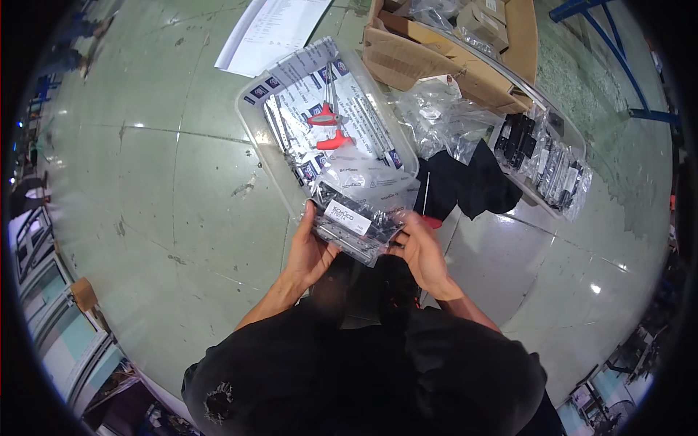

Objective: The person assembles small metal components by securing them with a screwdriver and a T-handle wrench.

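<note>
Between my hands is a see-through plastic bag point(347, 231) of black and silver metal parts, with a white label on its front. My left hand point(311, 251) grips the bag's left side, thumb along its edge. At the right side, the fingers of my right hand point(424, 254) are closed on the plastic. The bag's loose upper part lies over the near end of a translucent plastic bin point(258, 138). Inside the bin are two red-handled tools point(323, 116) and several silver metal strips point(367, 116) on a printed lining.
Right of the bin are a black cloth point(483, 185), a red-handled screwdriver point(429, 221) and crumpled plastic bags point(436, 116). Farther right, a second tray point(574, 138) holds bagged black parts point(518, 139). An open cardboard box point(407, 62) and printed papers point(273, 33) lie at the back.
</note>
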Tool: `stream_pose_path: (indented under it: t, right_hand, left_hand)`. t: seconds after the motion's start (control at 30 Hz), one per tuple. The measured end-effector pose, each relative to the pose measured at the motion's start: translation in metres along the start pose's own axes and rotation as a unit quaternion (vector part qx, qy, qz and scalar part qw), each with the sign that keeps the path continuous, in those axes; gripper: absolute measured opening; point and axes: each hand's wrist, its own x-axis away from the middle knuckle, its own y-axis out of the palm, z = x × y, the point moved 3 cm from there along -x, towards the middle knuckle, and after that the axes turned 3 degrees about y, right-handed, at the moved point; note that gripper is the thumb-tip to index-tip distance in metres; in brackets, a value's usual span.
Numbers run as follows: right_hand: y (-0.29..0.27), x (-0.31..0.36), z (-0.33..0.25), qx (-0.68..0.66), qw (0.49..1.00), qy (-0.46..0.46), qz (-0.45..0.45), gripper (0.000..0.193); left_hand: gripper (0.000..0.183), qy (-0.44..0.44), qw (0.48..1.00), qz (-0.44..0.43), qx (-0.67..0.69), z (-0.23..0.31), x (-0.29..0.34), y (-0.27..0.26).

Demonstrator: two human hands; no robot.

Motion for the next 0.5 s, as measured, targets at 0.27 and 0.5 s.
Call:
stream_pose_path:
  t: [0.27,0.5]
  right_hand:
    - [0.010,-0.006,-0.019,0.237,0.967,-0.085,0.026,0.020]
    - [0.035,-0.014,-0.040,0.377,0.915,-0.141,0.011,0.022]
  left_hand:
    - [0.045,0.032,0.987,0.000,-0.156,0.009,-0.004,-0.039]
    - [0.042,-0.035,0.972,-0.111,-0.205,0.037,0.006,-0.036]
